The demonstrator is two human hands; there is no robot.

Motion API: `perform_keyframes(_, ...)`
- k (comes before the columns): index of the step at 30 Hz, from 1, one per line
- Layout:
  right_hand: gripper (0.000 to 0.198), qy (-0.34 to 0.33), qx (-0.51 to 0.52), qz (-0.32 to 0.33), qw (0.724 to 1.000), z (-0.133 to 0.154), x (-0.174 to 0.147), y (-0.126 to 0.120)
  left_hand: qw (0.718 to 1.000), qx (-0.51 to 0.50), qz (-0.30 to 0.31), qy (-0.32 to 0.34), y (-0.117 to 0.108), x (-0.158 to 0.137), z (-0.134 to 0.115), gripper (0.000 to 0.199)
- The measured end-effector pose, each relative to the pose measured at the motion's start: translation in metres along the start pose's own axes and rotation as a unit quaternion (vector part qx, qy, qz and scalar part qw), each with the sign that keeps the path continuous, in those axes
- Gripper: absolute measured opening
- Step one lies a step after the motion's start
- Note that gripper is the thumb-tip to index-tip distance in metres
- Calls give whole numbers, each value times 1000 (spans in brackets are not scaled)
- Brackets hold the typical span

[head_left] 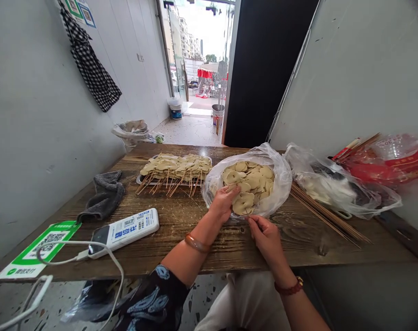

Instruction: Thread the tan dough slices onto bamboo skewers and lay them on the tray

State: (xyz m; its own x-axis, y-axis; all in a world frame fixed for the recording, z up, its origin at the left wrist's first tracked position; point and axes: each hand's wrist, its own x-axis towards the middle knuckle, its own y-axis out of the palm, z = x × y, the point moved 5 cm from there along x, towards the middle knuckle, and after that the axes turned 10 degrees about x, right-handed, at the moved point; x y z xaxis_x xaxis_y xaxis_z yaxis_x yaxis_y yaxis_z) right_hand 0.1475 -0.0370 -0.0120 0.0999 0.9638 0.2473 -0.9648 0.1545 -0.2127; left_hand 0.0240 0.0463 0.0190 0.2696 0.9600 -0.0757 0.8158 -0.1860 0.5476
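A clear plastic bag (pixel 283 184) stands opened on the table, full of thin, pale round slices (pixel 255 177). At its near left side my left hand (pixel 224 202) is closed, thumb and fingers pinching a slice (pixel 243 203) at the bag's rim. My right hand (pixel 264 234) is just below that slice, its fingertips pinched on the end of a thin skewer, mostly hidden by the fingers and slice. Left of the bag, a tray (pixel 139 179) bears a heap of skewered slices (pixel 179 166), their sticks pointing toward me.
Loose bamboo skewers (pixel 328 214) lie right of the bag, beside another plastic bag (pixel 333 188) and a red package (pixel 395 161). On the left are a grey cloth (pixel 103 195), a white device (pixel 126 232) with a cable (pixel 114 262), and a green QR card (pixel 39 248).
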Motion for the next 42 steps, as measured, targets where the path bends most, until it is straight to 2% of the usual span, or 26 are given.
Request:
perform_keyframes(12,37,4,34,-28,999,-3,0,-1,1000,17,10,-11,0,1,8,43)
perform_keyframes(17,35,3,44,0,999,-3,-4,1,999,-4,-29,12,-14,10,-7,42)
perform_keyframes(22,34,4,45,19,999,-3,-7,3,999,-10,-31,41,-23,12,-20,40)
perform_keyframes(36,37,8,40,8,999,2,-6,2,998,34,-22,49,-18,10,-9,38)
perform_keyframes(42,37,21,53,7,998,-2,-6,2,999,31,-17,17,-17,10,-6,40)
